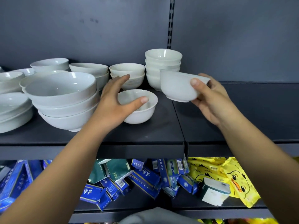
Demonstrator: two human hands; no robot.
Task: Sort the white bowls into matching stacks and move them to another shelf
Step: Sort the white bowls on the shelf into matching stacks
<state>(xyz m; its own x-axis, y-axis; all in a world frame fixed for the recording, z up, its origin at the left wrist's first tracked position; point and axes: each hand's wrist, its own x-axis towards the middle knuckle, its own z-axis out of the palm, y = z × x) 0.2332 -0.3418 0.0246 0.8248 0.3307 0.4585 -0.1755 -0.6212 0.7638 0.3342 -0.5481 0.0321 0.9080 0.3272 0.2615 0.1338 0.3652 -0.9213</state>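
Two small white bowls in play! The right hand (208, 97) grips a tilted bowl (178, 88) by wall and rim, clear of the shelf (161, 131), just before the four-high stack (161, 62). The left hand (113, 101) spreads its fingers (124, 78) wide over a lone bowl (142, 113) standing on the shelf, nothing clasped yet. Glazed ceramic (slick, chippable, light enough single-handed), so I'd pinch the rim, thumb outside, and set down softly.

The dark grey metal shelf (145, 131) carries a stack of three wide white ceramic bowls (64, 101) at left, one small white ceramic bowl (142, 113) near the middle, and a taller stack of small white bowls (161, 65) at the back.
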